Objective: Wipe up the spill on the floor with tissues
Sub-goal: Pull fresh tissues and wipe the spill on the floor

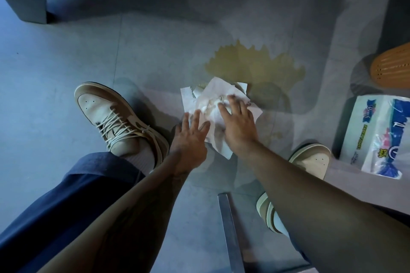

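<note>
On a grey tiled floor (66,55), a person crouches over a yellowish spill (255,64) and presses a crumpled wad of white tissues (199,104) against its near edge. Both hands lie flat on the paper with fingers spread, neither one closed around it: the left hand (190,137) rests on the near-left part of the wad, the right hand (238,121) on its middle, where the paper looks damp and stained. Most of the puddle lies bare beyond the tissues (its far rim is jagged). Beige sneakers flank the scene, the left shoe (113,117) well to the left of the tissues, the right shoe (310,159) partly hidden behind the right forearm. A plastic-wrapped pack of paper towels (377,133) sits on the floor at right, near an orange slatted object (392,66).
</note>
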`<state>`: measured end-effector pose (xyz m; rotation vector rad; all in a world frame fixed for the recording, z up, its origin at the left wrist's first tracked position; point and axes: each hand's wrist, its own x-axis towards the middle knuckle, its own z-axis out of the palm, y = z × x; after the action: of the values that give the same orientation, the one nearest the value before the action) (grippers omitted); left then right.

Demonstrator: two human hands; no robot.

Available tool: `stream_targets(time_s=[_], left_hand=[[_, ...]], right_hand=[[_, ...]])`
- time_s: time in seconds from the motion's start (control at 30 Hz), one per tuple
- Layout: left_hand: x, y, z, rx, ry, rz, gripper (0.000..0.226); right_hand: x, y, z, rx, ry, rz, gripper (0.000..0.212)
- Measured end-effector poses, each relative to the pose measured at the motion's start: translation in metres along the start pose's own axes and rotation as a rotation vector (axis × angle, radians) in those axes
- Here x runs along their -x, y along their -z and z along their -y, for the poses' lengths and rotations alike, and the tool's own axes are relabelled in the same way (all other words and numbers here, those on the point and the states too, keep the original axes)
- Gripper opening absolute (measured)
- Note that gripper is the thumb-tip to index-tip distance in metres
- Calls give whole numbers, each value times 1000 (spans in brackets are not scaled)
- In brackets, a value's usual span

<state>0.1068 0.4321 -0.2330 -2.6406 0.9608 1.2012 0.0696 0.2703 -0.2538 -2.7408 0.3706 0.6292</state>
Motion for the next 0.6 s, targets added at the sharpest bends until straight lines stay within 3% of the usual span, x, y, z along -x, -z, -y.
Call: stream_targets(time_s=[0.1, 0.27, 0.4, 0.53, 0.6], left_hand=[[15, -12, -6, 84, 46, -117, 77], [26, -15, -16, 41, 82, -101, 74], [26, -13, -12, 124, 35, -106, 75], [20, -15, 0, 252, -25, -204, 63], [15, -14, 1, 296, -58, -222, 64]], right_hand=[[10, -5, 8, -80, -108, -8, 58], [12, -4, 34, -194, -195, 42, 65], [-9, -3, 37, -186, 2, 37, 51], [-25, 1, 28, -57, 120, 72, 69], [-26, 6, 23, -52, 171, 82, 64]])
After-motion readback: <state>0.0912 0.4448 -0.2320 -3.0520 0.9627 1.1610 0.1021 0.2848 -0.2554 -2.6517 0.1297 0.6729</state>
